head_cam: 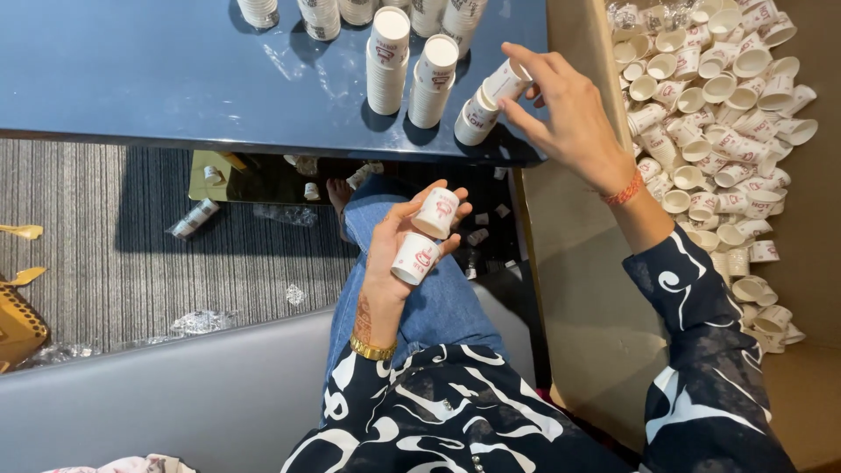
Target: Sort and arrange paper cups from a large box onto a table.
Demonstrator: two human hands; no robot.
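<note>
Paper cups fill both hands — left hand grips two cups, right hand pinches a tilted stack.

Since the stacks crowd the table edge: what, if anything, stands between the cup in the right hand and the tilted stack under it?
Nothing visible. The right hand holds a cup directly at the top of the tilted stack; the two upright stacks stand off to its left.

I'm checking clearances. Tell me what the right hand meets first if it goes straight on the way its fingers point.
The right hand would likely first meet the leaning stack of paper cups it already touches.
</note>
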